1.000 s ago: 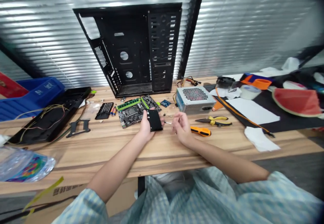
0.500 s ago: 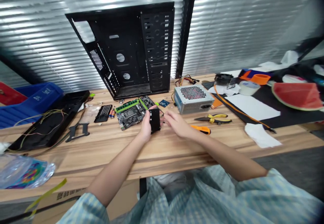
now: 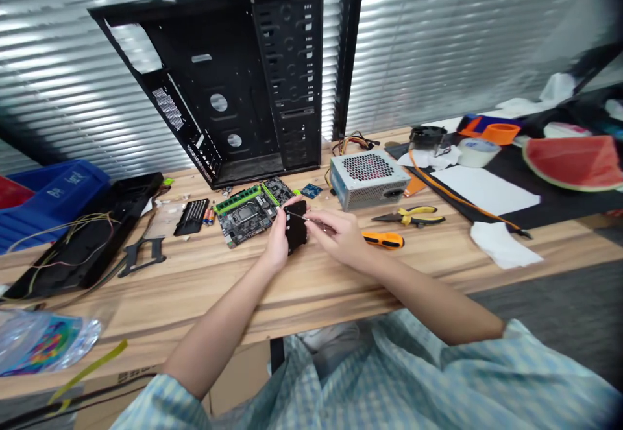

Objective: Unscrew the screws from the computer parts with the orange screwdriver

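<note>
My left hand [image 3: 278, 240] grips a flat black rectangular case [image 3: 296, 235] about the size of a small drive, tilted up above the table. In my right hand [image 3: 339, 234] is a thin screwdriver [image 3: 298, 216], whose metal shaft reaches across the upper part of the case. My fingers hide most of its handle, and I cannot tell exactly where the tip rests. Just behind the case lies a motherboard [image 3: 243, 213] with green slots. An orange-handled tool [image 3: 384, 240] is on the table beside my right wrist.
An open black computer case [image 3: 233, 41] stands at the back. Right of it sit a power supply [image 3: 370, 180], yellow-handled pliers [image 3: 411, 216] and a watermelon slice [image 3: 574, 161]. Leftward are a bit set [image 3: 191, 216], a black bracket [image 3: 142, 257], a black panel [image 3: 97, 242] and a blue bin [image 3: 58, 196].
My right hand has moved in closer, and the screwdriver shaft now lies over the black case. My left hand keeps its grip. The view has shifted slightly.
</note>
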`<state>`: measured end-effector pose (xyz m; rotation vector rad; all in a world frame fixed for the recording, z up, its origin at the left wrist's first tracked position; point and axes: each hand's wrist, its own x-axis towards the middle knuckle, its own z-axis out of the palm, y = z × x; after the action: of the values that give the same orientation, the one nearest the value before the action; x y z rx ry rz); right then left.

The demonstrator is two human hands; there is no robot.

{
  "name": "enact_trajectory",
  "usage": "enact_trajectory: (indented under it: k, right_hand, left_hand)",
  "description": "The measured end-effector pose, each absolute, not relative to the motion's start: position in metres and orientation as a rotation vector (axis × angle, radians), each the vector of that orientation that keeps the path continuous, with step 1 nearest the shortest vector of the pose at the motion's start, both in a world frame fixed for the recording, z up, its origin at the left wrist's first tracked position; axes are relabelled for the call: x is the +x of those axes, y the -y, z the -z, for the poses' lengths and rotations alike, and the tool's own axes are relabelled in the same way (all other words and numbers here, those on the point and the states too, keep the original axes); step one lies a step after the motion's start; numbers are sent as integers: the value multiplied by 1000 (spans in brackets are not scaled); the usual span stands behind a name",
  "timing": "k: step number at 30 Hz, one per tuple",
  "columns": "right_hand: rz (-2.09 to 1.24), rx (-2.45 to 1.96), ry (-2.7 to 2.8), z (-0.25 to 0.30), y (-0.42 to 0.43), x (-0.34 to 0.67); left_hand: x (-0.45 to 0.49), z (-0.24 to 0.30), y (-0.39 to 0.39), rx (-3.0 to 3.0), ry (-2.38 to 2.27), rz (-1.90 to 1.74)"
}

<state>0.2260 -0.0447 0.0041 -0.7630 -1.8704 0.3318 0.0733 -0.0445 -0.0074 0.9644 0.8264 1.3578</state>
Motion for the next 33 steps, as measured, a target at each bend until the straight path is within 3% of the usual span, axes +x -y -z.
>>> enact_trajectory:
  k: [12, 20, 33]
  right_hand:
    - [-242, -656, 1837, -11, 47, 230]
    - [-749, -954, 1745, -20, 49, 232]
    - [-894, -911, 1614, -13, 43, 233]
  left_hand:
    - [64, 12, 40, 1413, -924, -1375]
    - [63, 15, 40, 1550, -975, -1350]
    - [65, 15, 40, 1538, -974, -1340]
